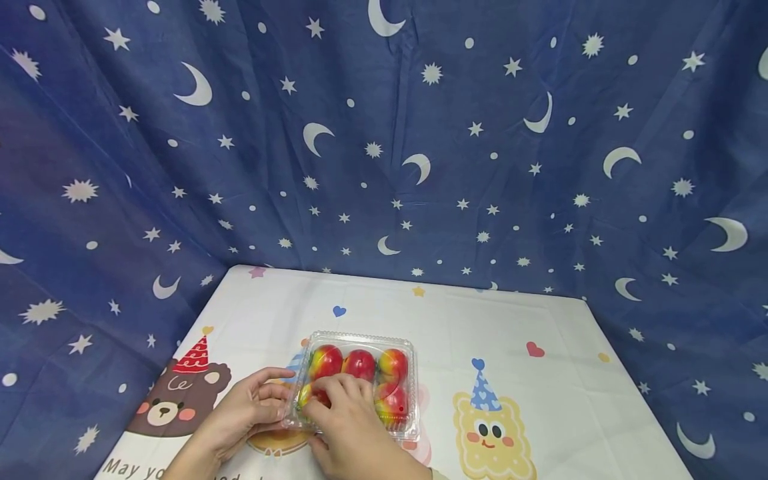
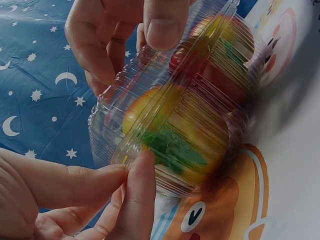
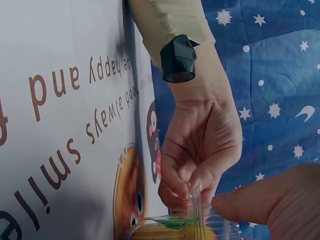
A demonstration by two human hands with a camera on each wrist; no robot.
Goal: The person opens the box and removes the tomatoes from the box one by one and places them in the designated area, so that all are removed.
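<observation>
A clear plastic clamshell box [image 1: 414, 400] on the table holds several round red and yellow fruits [image 1: 360, 365], with a green leaf [image 2: 175, 150] showing through its side. My left hand [image 1: 255, 410] is at the box's left side; thumb and forefinger pinch the rim in the left wrist view. My right hand [image 1: 354, 427] lies across the lid's front left part and hides some of the fruits. Its fingers rest on the lid, and the thumb is apart from them at the near side. The right wrist view shows the left hand [image 3: 202, 150] pinching the plastic edge.
The white tablecloth [image 1: 576, 373] has printed cartoon figures, hearts and lettering. A dark blue curtain [image 1: 384, 133] with moons and stars hangs behind the table and at its sides. A small black device [image 3: 178, 59] is worn on the left wrist.
</observation>
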